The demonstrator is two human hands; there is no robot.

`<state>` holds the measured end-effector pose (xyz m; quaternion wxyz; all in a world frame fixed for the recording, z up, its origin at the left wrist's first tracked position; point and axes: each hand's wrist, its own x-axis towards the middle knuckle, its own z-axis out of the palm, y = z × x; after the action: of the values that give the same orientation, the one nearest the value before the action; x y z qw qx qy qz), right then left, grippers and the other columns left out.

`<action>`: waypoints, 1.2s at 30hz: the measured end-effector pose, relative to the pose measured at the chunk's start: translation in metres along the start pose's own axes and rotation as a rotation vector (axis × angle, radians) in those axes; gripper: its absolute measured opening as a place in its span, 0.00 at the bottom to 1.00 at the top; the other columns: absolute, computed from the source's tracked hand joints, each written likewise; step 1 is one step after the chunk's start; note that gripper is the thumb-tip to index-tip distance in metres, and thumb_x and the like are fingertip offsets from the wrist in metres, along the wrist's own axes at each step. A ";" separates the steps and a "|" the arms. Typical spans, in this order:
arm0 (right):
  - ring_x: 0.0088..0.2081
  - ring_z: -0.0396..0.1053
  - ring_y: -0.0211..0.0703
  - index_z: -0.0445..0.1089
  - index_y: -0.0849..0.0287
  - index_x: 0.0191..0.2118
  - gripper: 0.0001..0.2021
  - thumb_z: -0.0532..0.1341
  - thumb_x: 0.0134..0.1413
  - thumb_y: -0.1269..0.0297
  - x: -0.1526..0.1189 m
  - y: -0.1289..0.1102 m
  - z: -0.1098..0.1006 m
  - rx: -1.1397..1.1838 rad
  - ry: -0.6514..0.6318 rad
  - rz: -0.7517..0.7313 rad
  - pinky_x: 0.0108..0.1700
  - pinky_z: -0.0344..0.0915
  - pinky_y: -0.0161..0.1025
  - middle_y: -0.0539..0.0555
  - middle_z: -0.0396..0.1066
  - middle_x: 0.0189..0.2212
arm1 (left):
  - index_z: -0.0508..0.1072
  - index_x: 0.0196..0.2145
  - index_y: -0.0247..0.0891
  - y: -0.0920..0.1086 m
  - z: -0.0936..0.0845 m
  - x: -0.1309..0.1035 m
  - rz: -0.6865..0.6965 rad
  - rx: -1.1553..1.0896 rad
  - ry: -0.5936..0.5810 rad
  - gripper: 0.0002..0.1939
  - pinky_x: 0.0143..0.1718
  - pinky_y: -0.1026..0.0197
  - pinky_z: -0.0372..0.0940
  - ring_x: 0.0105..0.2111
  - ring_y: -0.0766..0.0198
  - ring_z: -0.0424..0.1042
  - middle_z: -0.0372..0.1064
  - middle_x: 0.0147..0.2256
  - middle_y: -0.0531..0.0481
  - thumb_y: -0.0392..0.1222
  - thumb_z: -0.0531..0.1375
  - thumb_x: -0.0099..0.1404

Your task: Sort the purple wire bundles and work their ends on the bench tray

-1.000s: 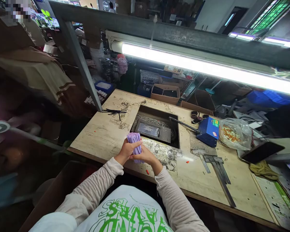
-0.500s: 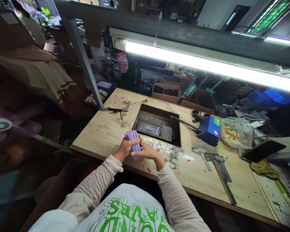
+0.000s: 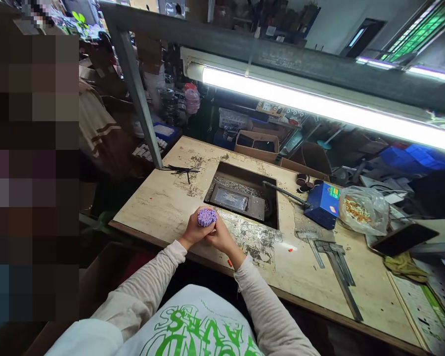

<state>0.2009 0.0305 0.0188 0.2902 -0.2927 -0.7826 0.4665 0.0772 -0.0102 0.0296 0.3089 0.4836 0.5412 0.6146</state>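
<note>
A bundle of thin purple sticks (image 3: 207, 217) stands nearly upright, its packed round ends facing me. My left hand (image 3: 195, 230) is closed around its left side. From the right, my right hand (image 3: 221, 235) wraps the lower part, and its fingers meet the left hand. Both hands hide the bundle's lower length. They are over the front part of the wooden table (image 3: 148, 212), just before a sunken opening (image 3: 270, 190) that has a dark framed plate (image 3: 237, 201) in it.
Right of the opening stand a blue box (image 3: 322, 205) with a black arm (image 3: 285, 189) and a plastic bag of small pieces (image 3: 359, 210). Metal squares (image 3: 337, 267) lie farther right. Black strips (image 3: 180, 169) rest at the back left. A lit tube lamp (image 3: 300, 99) hangs above.
The purple bundle has turned from leaning, with its long side showing, to end-on towards me. My right hand has shifted from its side to around its lower part.
</note>
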 end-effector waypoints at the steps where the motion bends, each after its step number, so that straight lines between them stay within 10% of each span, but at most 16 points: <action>1: 0.57 0.58 0.54 0.50 0.59 0.62 0.39 0.60 0.41 0.72 -0.001 -0.001 -0.003 -0.059 -0.021 -0.006 0.58 0.58 0.52 0.63 0.59 0.56 | 0.68 0.43 0.37 -0.005 0.000 -0.001 0.008 0.003 -0.003 0.21 0.49 0.56 0.65 0.43 0.58 0.71 0.71 0.41 0.46 0.37 0.65 0.50; 7: 0.68 0.37 0.54 0.30 0.61 0.69 0.50 0.57 0.41 0.73 -0.001 -0.043 -0.032 -0.405 -0.132 -0.170 0.65 0.45 0.56 0.63 0.39 0.68 | 0.68 0.45 0.37 -0.016 -0.001 -0.002 0.063 0.032 -0.032 0.23 0.48 0.55 0.66 0.43 0.58 0.71 0.71 0.42 0.46 0.35 0.64 0.49; 21: 0.69 0.24 0.57 0.41 0.52 0.68 0.46 0.56 0.40 0.74 0.014 -0.088 -0.044 -0.785 -0.368 -0.356 0.62 0.21 0.69 0.51 0.45 0.67 | 0.71 0.41 0.35 -0.009 -0.001 -0.008 -0.117 -0.054 -0.051 0.21 0.39 0.56 0.68 0.39 0.55 0.73 0.73 0.39 0.43 0.37 0.66 0.48; 28: 0.68 0.36 0.58 0.29 0.62 0.69 0.50 0.59 0.44 0.68 0.000 -0.019 -0.019 -0.366 0.013 -0.099 0.64 0.45 0.60 0.65 0.38 0.68 | 0.72 0.29 0.37 -0.005 0.006 0.003 -0.206 -0.048 0.220 0.11 0.36 0.60 0.67 0.30 0.62 0.70 0.71 0.28 0.52 0.37 0.65 0.44; 36: 0.43 0.71 0.53 0.63 0.60 0.52 0.22 0.59 0.50 0.64 -0.005 -0.006 0.025 -0.186 0.233 0.251 0.44 0.67 0.46 0.60 0.73 0.43 | 0.71 0.34 0.34 0.015 0.045 0.006 -0.387 -0.116 0.475 0.13 0.34 0.59 0.67 0.30 0.61 0.72 0.71 0.30 0.49 0.41 0.64 0.50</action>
<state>0.1849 0.0099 0.0131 0.2899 -0.4655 -0.7409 0.3876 0.1188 0.0085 0.0433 0.3120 0.1960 0.6442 0.6702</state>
